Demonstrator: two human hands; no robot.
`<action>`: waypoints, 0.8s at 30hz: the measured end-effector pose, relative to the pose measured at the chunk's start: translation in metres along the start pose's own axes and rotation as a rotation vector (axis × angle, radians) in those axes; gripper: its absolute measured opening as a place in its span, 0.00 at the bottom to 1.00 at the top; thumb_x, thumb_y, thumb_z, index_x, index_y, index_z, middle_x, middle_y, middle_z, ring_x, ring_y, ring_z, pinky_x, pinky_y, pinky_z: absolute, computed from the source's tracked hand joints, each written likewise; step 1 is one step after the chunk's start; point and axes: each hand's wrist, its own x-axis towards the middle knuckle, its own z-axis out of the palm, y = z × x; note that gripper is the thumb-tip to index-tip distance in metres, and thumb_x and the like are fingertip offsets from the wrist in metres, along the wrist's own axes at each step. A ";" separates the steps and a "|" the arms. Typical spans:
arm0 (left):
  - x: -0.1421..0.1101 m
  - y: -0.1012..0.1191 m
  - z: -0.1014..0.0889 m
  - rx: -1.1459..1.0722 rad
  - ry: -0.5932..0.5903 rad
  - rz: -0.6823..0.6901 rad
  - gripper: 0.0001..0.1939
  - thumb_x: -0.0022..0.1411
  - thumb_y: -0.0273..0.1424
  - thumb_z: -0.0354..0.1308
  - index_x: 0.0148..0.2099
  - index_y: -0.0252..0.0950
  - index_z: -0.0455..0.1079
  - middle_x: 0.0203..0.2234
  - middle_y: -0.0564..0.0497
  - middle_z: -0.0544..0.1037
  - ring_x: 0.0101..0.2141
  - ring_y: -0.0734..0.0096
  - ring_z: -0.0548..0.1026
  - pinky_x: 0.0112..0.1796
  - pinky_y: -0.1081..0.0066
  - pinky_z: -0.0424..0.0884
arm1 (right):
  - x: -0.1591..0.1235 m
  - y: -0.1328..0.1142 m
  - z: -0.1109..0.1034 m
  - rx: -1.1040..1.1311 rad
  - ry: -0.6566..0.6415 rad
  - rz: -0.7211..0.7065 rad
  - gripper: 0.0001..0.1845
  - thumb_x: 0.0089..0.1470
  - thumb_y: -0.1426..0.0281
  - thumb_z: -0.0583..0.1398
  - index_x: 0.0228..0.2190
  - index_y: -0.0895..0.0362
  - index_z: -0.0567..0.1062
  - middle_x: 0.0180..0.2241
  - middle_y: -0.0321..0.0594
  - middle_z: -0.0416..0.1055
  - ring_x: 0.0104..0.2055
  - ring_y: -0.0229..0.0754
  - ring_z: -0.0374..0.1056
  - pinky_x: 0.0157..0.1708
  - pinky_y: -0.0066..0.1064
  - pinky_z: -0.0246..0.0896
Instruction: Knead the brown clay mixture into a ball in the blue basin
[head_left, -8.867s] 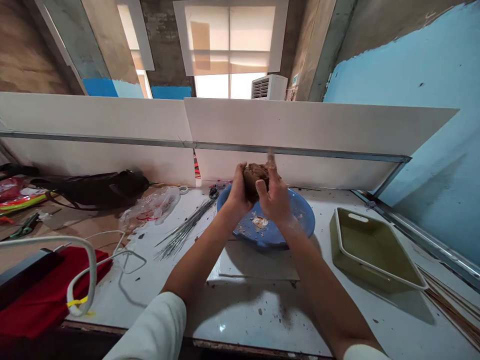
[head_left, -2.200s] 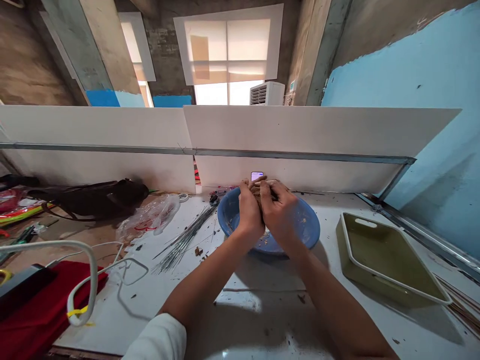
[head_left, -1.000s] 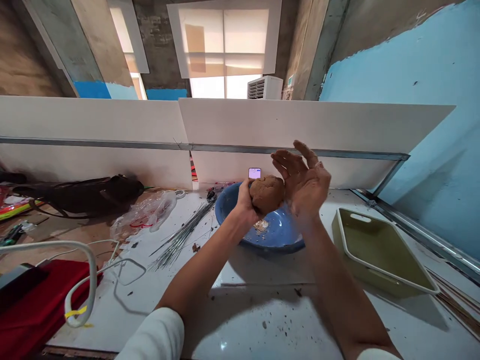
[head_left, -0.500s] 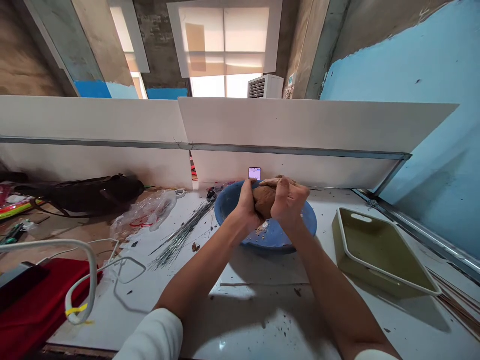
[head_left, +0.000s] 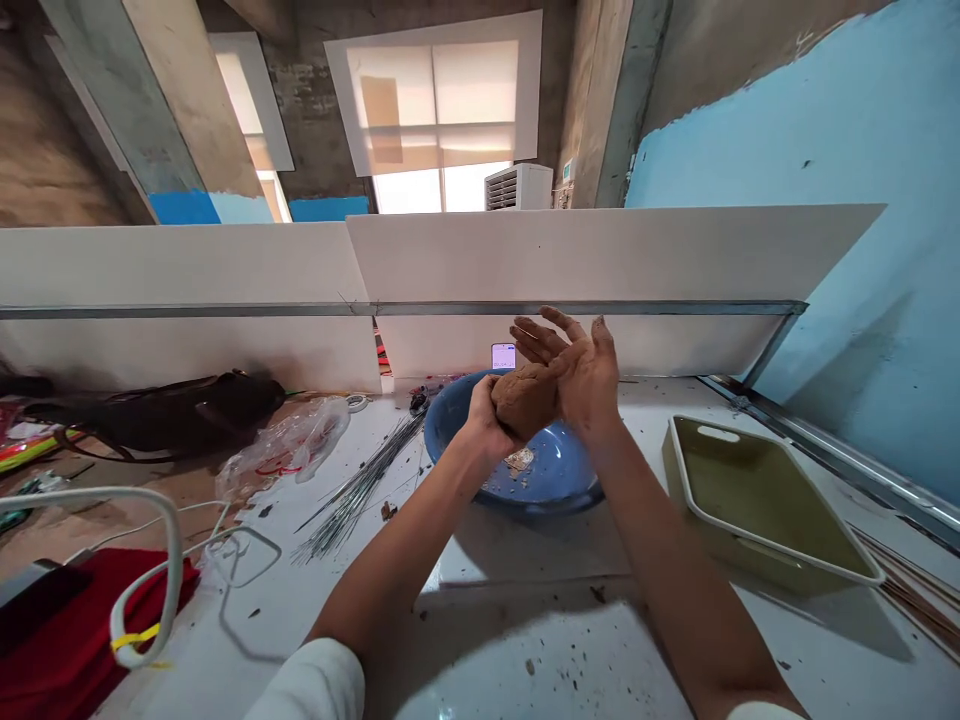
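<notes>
The left hand (head_left: pixel 486 425) curled its fingers around a clay lump (head_left: pixel 525 400), long axis tilting up rightward; the right hand (head_left: pixel 589 382) held its fingers spread wide

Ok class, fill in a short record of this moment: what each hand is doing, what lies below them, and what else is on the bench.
Left hand: holds a ball of brown clay
Right hand: open, fingers spread, at the ball's upper side
Below the hands: a blue basin with clay scraps
White bench, left side: loose metal wires, a clear plastic bag
White bench, right side: an olive tray
</notes>
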 end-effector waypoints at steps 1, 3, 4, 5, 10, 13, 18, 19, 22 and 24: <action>-0.001 -0.001 0.001 0.041 0.013 0.007 0.20 0.69 0.35 0.55 0.56 0.34 0.82 0.34 0.43 0.88 0.34 0.52 0.87 0.42 0.55 0.86 | -0.001 -0.002 -0.001 0.032 0.013 0.022 0.42 0.63 0.27 0.54 0.54 0.48 0.77 0.56 0.51 0.86 0.62 0.59 0.82 0.63 0.61 0.76; -0.005 -0.006 0.004 0.122 0.008 0.077 0.21 0.72 0.39 0.55 0.56 0.34 0.82 0.37 0.42 0.88 0.37 0.53 0.88 0.43 0.58 0.86 | -0.004 -0.003 -0.001 0.088 0.059 0.095 0.38 0.62 0.29 0.58 0.54 0.46 0.75 0.53 0.48 0.88 0.60 0.59 0.83 0.64 0.61 0.76; -0.006 -0.010 0.006 0.161 -0.003 0.145 0.21 0.74 0.41 0.55 0.56 0.35 0.83 0.40 0.42 0.89 0.41 0.53 0.88 0.45 0.59 0.85 | -0.006 -0.002 0.001 0.108 0.085 0.146 0.37 0.62 0.30 0.60 0.54 0.45 0.75 0.51 0.46 0.88 0.60 0.58 0.83 0.64 0.60 0.76; -0.008 -0.013 0.007 0.192 -0.015 0.231 0.21 0.75 0.43 0.55 0.56 0.37 0.83 0.44 0.42 0.90 0.46 0.52 0.89 0.49 0.60 0.85 | -0.008 0.001 0.002 0.122 0.106 0.197 0.36 0.62 0.31 0.61 0.54 0.45 0.75 0.51 0.44 0.89 0.60 0.57 0.83 0.65 0.59 0.76; -0.013 0.001 0.006 0.243 -0.081 0.693 0.24 0.82 0.43 0.49 0.70 0.51 0.78 0.73 0.55 0.77 0.76 0.58 0.70 0.73 0.59 0.67 | -0.024 0.021 0.025 0.040 0.092 0.248 0.43 0.61 0.28 0.60 0.61 0.44 0.77 0.64 0.44 0.81 0.73 0.57 0.72 0.76 0.57 0.65; -0.016 0.028 0.000 0.266 -0.150 0.847 0.27 0.83 0.46 0.46 0.73 0.53 0.75 0.78 0.56 0.70 0.80 0.60 0.62 0.77 0.58 0.60 | -0.043 0.025 0.048 -0.114 -0.028 0.067 0.42 0.66 0.31 0.59 0.67 0.43 0.77 0.75 0.41 0.70 0.82 0.57 0.58 0.83 0.56 0.49; -0.011 0.020 0.004 0.197 -0.314 0.615 0.34 0.83 0.51 0.40 0.76 0.44 0.73 0.75 0.47 0.74 0.78 0.54 0.66 0.75 0.56 0.65 | -0.062 -0.004 0.054 -0.236 -0.176 -0.223 0.43 0.73 0.35 0.54 0.80 0.34 0.61 0.80 0.35 0.62 0.84 0.59 0.54 0.83 0.60 0.50; -0.008 0.008 0.006 0.171 -0.334 0.543 0.36 0.84 0.51 0.38 0.78 0.43 0.70 0.75 0.46 0.75 0.77 0.52 0.68 0.74 0.55 0.67 | -0.059 -0.011 0.046 -0.240 -0.172 -0.242 0.44 0.73 0.33 0.52 0.81 0.34 0.57 0.80 0.35 0.63 0.84 0.60 0.54 0.82 0.62 0.53; -0.003 -0.024 0.014 0.163 -0.260 0.362 0.36 0.85 0.51 0.37 0.81 0.42 0.66 0.71 0.46 0.79 0.74 0.51 0.72 0.71 0.53 0.71 | -0.038 -0.020 0.014 -0.325 -0.124 -0.276 0.47 0.71 0.29 0.49 0.81 0.32 0.56 0.80 0.34 0.63 0.86 0.59 0.49 0.82 0.63 0.49; -0.011 -0.030 0.017 0.172 -0.211 0.339 0.35 0.84 0.51 0.42 0.82 0.44 0.66 0.70 0.47 0.80 0.74 0.50 0.72 0.71 0.52 0.72 | -0.025 -0.014 -0.002 -0.426 -0.088 -0.253 0.48 0.69 0.26 0.45 0.78 0.33 0.65 0.82 0.30 0.59 0.87 0.56 0.42 0.85 0.62 0.34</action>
